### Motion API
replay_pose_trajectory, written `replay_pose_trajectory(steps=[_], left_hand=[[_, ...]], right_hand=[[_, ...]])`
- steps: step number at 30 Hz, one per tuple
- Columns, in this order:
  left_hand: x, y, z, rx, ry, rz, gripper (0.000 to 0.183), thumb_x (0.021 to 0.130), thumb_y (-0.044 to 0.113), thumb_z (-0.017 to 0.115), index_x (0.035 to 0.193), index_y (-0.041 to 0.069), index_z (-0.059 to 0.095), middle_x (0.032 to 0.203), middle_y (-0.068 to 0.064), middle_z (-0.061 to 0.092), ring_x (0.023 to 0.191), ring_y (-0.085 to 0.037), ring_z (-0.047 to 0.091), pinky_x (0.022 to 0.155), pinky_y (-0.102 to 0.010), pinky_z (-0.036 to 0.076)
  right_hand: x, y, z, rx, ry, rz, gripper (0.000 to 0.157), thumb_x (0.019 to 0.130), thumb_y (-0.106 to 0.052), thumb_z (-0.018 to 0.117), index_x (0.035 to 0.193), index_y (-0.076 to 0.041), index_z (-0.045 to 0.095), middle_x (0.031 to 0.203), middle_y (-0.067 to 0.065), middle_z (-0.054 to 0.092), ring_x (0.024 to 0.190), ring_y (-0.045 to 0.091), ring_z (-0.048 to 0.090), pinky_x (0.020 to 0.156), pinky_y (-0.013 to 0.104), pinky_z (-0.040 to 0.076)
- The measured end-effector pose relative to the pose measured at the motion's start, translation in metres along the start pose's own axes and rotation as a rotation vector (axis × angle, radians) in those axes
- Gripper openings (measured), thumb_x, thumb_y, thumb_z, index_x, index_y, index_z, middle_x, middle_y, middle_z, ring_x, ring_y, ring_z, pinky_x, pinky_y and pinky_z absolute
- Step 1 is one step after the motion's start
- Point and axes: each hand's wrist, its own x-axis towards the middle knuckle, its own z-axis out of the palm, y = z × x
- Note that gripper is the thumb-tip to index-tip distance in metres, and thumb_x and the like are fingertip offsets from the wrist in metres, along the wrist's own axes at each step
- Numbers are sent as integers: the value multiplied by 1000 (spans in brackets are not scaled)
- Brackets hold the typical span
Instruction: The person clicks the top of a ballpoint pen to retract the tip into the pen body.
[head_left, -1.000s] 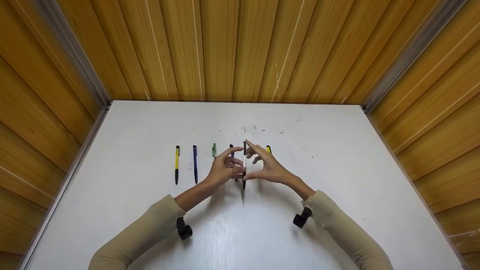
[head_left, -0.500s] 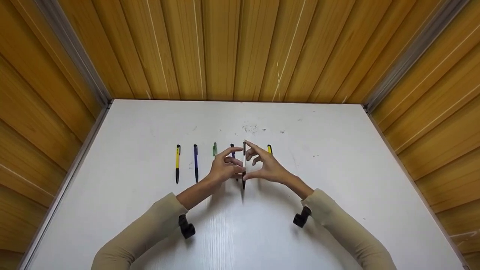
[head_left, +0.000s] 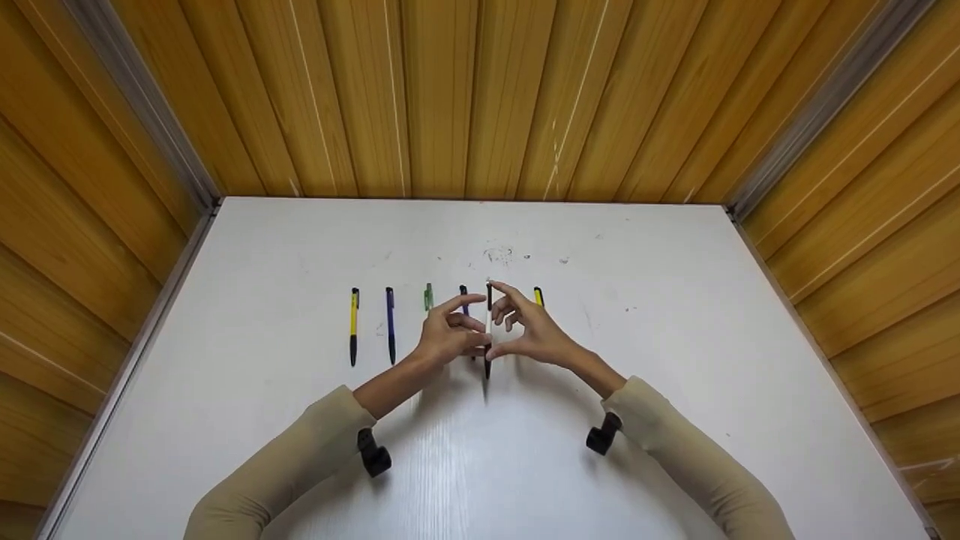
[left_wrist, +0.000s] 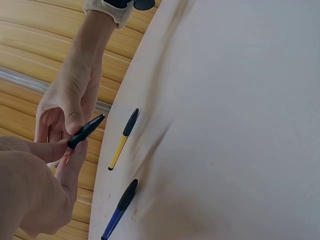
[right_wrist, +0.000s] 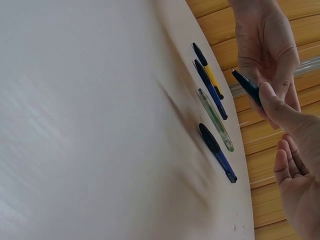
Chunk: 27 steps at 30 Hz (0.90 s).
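A click pen [head_left: 489, 319] with a white barrel and a black grip is held up between both hands, its tip toward the person. My left hand [head_left: 442, 337] pinches it from the left with thumb and fingers. From the other side my right hand [head_left: 546, 337] holds it lengthwise, index finger at the top end and thumb on the grip. The left wrist view shows the black grip [left_wrist: 86, 131] and tip sticking out past the fingertips. In the right wrist view the right thumb [right_wrist: 270, 95] lies against the pen's grip.
Several pens lie in a row on the white table [head_left: 675, 315]: yellow [head_left: 354, 322], blue [head_left: 391, 322], green [head_left: 428, 297], another blue [head_left: 464, 291] partly behind the left hand, and another yellow [head_left: 538, 296] beyond the right hand. Wood-patterned walls [head_left: 465, 97] surround the table's back and sides.
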Motion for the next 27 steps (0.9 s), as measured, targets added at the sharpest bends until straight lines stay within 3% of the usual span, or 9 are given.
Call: replay_pose_trajectory(steps=[7,16,21,27], left_hand=[[1,-2,-4,1,-17,16,66,79,-21,68,140,2,59,76,-2,68,68,-13,71,70,-38,68],[0,-1,-3,18,-30,25,64,83,-17,69,142,5,58,93,-13,69,76,-14,71,76,-38,67],[0,-2,-3,42,-30,41,61,84,-16,69,141,4,59,104,-23,69,81,-16,71,78,-39,67],[0,-3,-6,63,-13,51,59,85,-15,69,140,4,59,106,-26,69,80,-12,70,79,-40,67]], right_hand=[[2,3,1,16,-1,-5,102,68,6,89,151,14,31,108,33,60,99,45,59,80,31,53],[3,30,-1,-39,3,10,116,71,-2,91,161,2,18,113,24,60,106,37,58,83,43,56],[3,32,-9,-11,-3,11,104,78,-6,88,161,-3,25,123,20,60,113,35,61,88,46,59],[5,37,-20,86,-42,45,87,88,-6,80,160,-4,30,136,22,58,124,40,60,103,51,57]])
